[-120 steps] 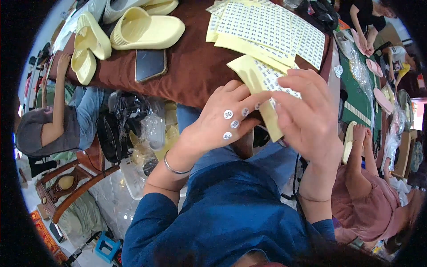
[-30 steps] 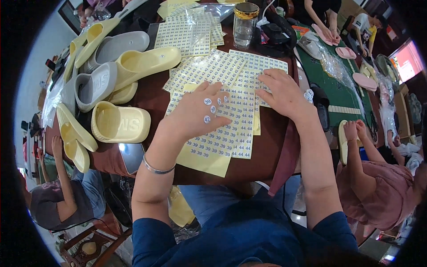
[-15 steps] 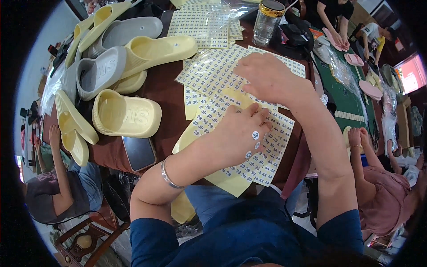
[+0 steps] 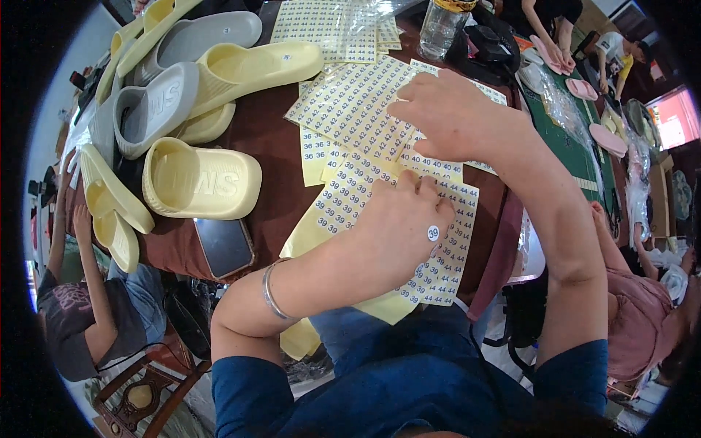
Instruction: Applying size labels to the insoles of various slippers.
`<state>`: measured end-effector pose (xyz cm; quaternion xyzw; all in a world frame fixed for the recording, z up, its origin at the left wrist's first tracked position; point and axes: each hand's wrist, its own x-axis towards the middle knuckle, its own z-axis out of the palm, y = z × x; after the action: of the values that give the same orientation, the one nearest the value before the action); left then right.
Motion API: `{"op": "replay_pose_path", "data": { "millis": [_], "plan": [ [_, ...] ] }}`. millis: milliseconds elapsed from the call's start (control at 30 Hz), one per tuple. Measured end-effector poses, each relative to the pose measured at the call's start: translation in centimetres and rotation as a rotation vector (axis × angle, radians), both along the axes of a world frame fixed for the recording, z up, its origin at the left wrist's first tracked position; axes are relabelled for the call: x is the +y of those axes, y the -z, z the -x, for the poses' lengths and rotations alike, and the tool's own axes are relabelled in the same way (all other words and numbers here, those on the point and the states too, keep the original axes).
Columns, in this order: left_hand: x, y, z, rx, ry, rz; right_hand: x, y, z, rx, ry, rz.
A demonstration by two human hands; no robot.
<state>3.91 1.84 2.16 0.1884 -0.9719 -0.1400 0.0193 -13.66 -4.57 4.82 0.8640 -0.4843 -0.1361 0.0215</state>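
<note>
My left hand (image 4: pixel 404 237) rests on overlapping pale yellow sticker sheets (image 4: pixel 336 201) printed with small round number labels. Its fingers curl in, their tips mostly hidden, so I cannot make out what they hold. A round white sticker (image 4: pixel 433 233) is stuck on the back of this hand, with others partly seen near its lower edge. Over a wider label sheet (image 4: pixel 350 102) just beyond, my right hand (image 4: pixel 449 120) has bent fingers and a gap between thumb and fingers, with nothing visible in it. The tabletop (image 4: pixel 266 139) under the sheets is dark brown.
Yellow slides (image 4: pixel 204 182) and grey slides (image 4: pixel 157 109) crowd the table's left side, above a phone (image 4: pixel 224 248). At the back stand a clear jar (image 4: pixel 440 33) and more sticker sheets (image 4: pixel 321 33). Co-workers sit at both sides; pink slippers (image 4: pixel 580 89) lie on a green mat (image 4: pixel 555 131).
The view has shifted slightly. My left hand has turned, and fewer of its stickers show clearly. My right hand stays over the far sheet, its fingers a little more spread.
</note>
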Motion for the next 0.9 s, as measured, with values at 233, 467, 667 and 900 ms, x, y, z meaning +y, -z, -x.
{"op": "replay_pose_path", "data": {
  "millis": [233, 467, 667, 900],
  "plan": [
    [0.1, 0.3, -0.2, -0.008, 0.0, 0.037, 0.7, -0.4, -4.2, 0.362, -0.324, 0.086],
    [0.1, 0.0, -0.1, -0.037, -0.023, -0.011, 0.4, 1.8, -2.9, 0.059, -0.346, 0.123],
    [0.1, 0.1, -0.2, -0.035, -0.008, 0.037, -0.5, 0.6, 1.1, -0.358, -0.218, 0.378],
    [-1.1, 1.3, -0.1, 0.051, -0.095, 0.052, 0.6, 2.2, 4.4, -0.653, -0.052, 0.584]
  ]
}}
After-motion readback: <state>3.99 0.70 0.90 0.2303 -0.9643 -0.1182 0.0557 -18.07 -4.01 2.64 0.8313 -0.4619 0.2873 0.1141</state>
